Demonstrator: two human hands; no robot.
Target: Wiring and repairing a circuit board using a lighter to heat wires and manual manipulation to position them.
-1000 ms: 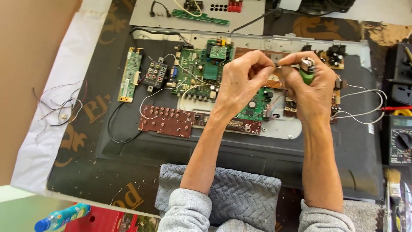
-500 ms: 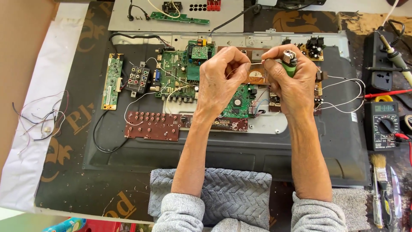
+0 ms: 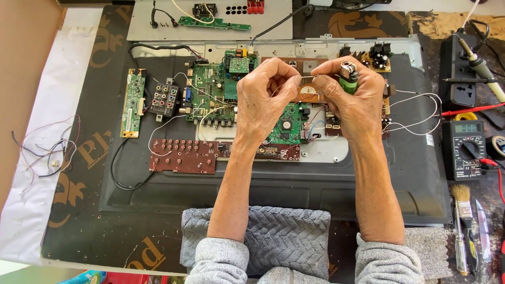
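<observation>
Both my hands are raised over the opened back of a flat television (image 3: pixel 400 184). My left hand (image 3: pixel 265 100) pinches a thin pale wire (image 3: pixel 306 79) between thumb and forefinger. My right hand (image 3: pixel 355 102) grips a green lighter (image 3: pixel 349 80) upright in its fingers, and its fingertips meet the other end of the same wire. The two hands almost touch. Below them lie a green main board (image 3: pixel 210 92) and a brown board, mostly hidden by the hands.
A red-brown button board (image 3: pixel 181 156) and a narrow green board (image 3: pixel 133 102) lie left. A multimeter (image 3: pixel 465 150), soldering iron (image 3: pixel 476 58), brush (image 3: pixel 463 221) and power strip sit right. Loose wires (image 3: pixel 44 150) lie far left; a grey cloth (image 3: pixel 289 236) lies under my forearms.
My hands have stayed pinched together on the wire and lighter. The view has shifted, so the boards and hands sit slightly differently in the picture.
</observation>
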